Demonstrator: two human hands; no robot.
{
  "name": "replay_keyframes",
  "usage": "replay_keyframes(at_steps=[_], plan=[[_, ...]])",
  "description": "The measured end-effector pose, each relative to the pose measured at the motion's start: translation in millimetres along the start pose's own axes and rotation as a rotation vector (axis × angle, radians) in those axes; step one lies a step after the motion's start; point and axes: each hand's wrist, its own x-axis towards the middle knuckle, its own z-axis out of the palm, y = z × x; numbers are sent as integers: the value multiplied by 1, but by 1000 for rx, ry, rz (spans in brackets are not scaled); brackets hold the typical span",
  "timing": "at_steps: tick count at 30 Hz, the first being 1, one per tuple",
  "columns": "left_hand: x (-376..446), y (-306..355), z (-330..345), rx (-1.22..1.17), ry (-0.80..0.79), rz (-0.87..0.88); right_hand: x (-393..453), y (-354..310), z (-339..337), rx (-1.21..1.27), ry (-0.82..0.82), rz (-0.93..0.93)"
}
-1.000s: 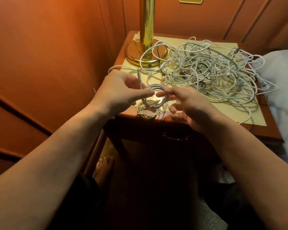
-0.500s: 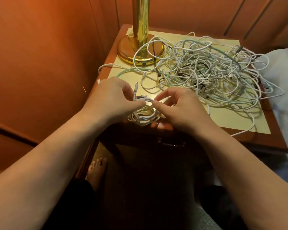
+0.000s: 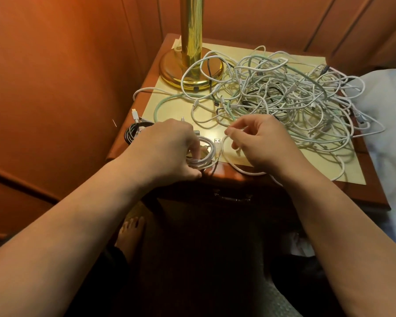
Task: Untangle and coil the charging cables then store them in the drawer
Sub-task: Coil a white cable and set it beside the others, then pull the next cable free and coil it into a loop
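1. A bare foot (image 3: 133,234) stood on the floor below the nightstand (image 3: 373,197), beside dark clothing that was hard to make out in shadow.
2. The drawer (image 3: 233,202) sat shut under the front edge, its front almost lost in darkness; only a dim metal handle (image 3: 234,197) showed.
3. The left hand (image 3: 169,149) gripped a white coil (image 3: 205,155) at the near edge of the nightstand, fingers curled round its loops; the fingertips were hidden by the hand.
4. The right hand (image 3: 261,143) pinched a loose white cable (image 3: 226,156) between thumb and fingers, just right of the coil; the cable curved beneath the wrist and out of sight.
5. A USB plug (image 3: 217,141) lay between the two hands; no marking on it could be read.
6. A black coil (image 3: 135,131) rested at the left edge, partly behind the left hand.
7. Farther back, a tangle (image 3: 284,99) of white, pale green and black cables covered a yellow mat (image 3: 348,165); single cables could not be traced.
8. A brass lamp (image 3: 191,60) stood at the back left, its top cut off by the frame.
9. No brand, label or writing was readable anywhere.
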Motion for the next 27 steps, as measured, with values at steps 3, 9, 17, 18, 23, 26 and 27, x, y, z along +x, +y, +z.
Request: replay_keyframes(at_steps=[3, 9, 17, 18, 23, 26, 27], plan=[[0, -3, 2, -4, 34, -3, -1, 1, -3, 19, -12, 12], [0, -9, 2, 26, 74, -78, -3, 2, -4, -64, -17, 2], [1, -3, -1, 15, 88, -189, -8, 2, -19, -315, -25, 10], [1, 0, -3, 7, 94, -197, -11, 1, -18, -377, -99, 15], [0, 19, -7, 8, 295, -156, -17, -1, -16, -507, -269, -30], [4, 30, -1, -67, 288, -84, -19, -2, -21, -417, -237, -64], [6, 33, 2, -85, 280, -67, -19, -2, -25, -340, -227, -72]])
